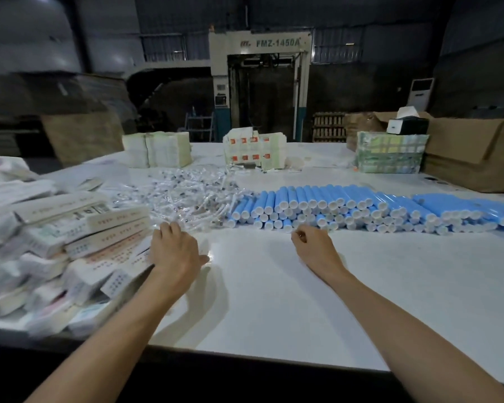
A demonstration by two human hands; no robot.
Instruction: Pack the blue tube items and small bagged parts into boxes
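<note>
a: where's everything off the blue tubes?
b: bagged parts just left, boxes further left. left hand spread flat by the boxes; right hand loosely curled, empty, just before the tubes.

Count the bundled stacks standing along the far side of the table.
3. One pale stack at far left, one stack with red squares in the middle, one green-tinted wrapped stack at far right beside the cardboard boxes. More may be hidden behind them.
</note>
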